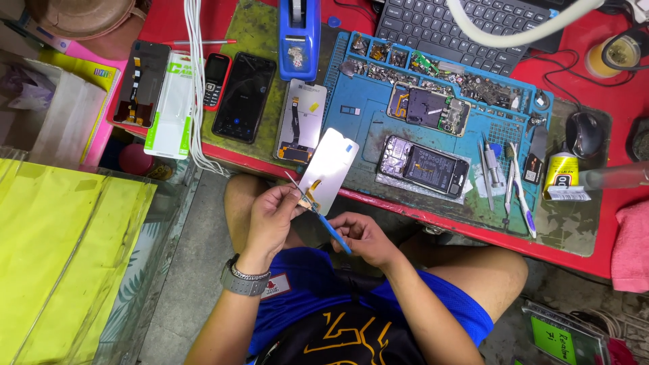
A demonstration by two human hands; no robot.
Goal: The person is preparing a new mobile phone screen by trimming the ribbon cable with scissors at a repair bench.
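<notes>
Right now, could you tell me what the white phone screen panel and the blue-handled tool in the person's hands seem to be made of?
White phone screen panel: likely glass with a pale matte backing, thin and rigid, flex strip at its lower end. Blue-handled tool: apparently plastic handle, flat and evenly coloured; the tip is hidden.

This is a small phone repair workshop. On the red tabletop [612, 260] lies a blue repair mat [368, 115], and its upper compartments are full of tiny parts, probably screws and chips. Two opened phones [424, 165] with the boards showing rest on this mat, near tweezers [488, 165] and a tube of glue [560, 176]. More phones [243, 96], a loose screen part [301, 122] and a blue tape dispenser [299, 37] lie to the side, and a keyboard [460, 30] stands behind.
</notes>
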